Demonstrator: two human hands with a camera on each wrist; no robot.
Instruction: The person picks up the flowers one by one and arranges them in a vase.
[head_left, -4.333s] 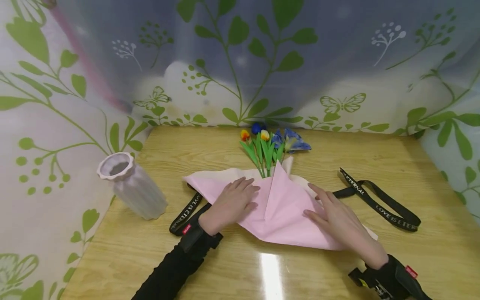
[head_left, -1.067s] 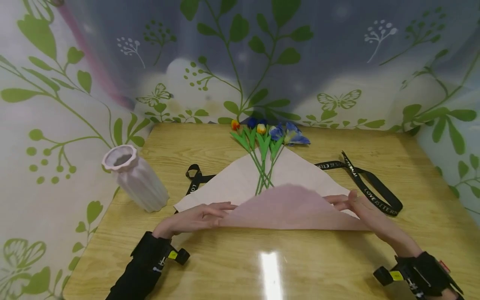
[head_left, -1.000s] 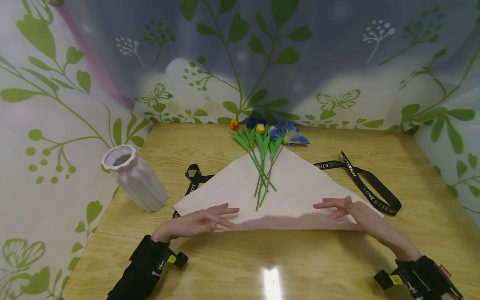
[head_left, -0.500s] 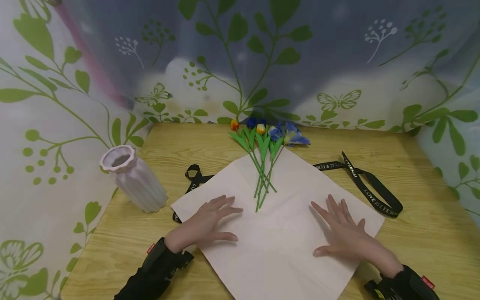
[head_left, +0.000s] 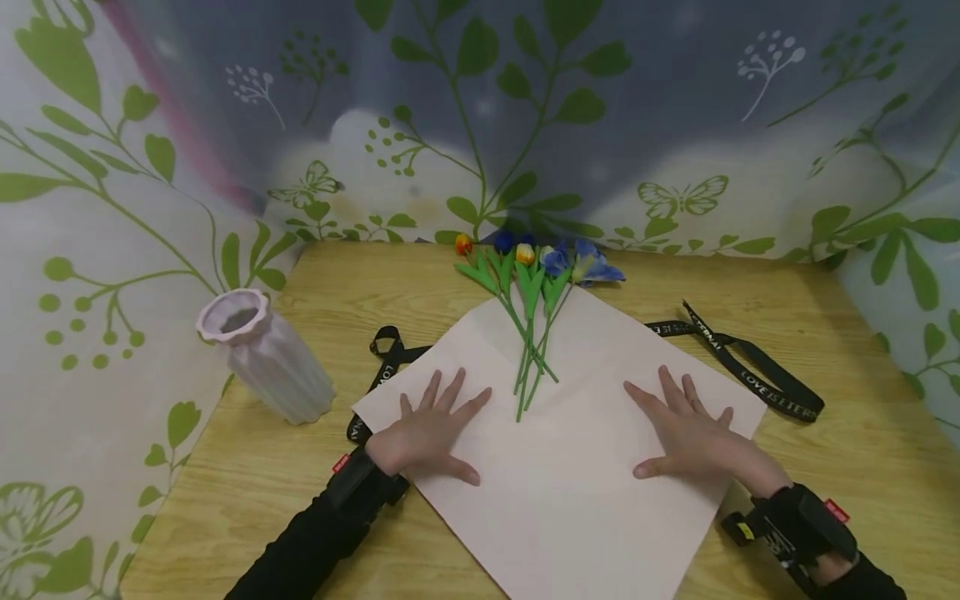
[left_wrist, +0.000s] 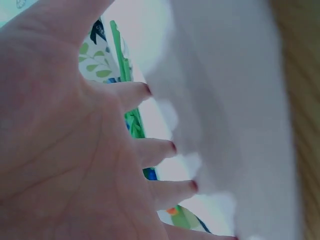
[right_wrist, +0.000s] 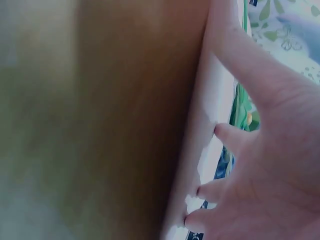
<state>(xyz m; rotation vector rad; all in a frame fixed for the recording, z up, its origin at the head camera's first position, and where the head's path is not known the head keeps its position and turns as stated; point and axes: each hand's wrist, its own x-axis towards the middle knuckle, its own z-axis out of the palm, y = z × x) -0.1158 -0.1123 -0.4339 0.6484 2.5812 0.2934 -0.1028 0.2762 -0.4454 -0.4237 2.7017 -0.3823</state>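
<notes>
A pale pink sheet of wrapping paper (head_left: 562,500) lies spread flat like a diamond on the table, its near corner cut off by the head view's bottom edge. My left hand (head_left: 431,429) rests on its left part with fingers spread and fingertips touching the paper. On the right part, my right hand (head_left: 686,433) presses with splayed fingers in the same way. Between and beyond the hands lies a bunch of artificial flowers (head_left: 528,300), orange, yellow-white and blue blooms, their green stems crossed on the paper. In both wrist views the palms show open, with nothing held.
A pale lilac ribbed vase (head_left: 273,367) stands at the left. Black lettered ribbon (head_left: 765,383) loops on the wooden table (head_left: 840,333) at the right, and more ribbon (head_left: 390,358) emerges at the left from under the paper. A leaf-patterned curtain (head_left: 525,125) hangs behind the table.
The folded pink paper over the stems has been opened back toward me, baring the stems and lying flat. Both hands let go of its edge and now rest on the sheet with fingers spread.
</notes>
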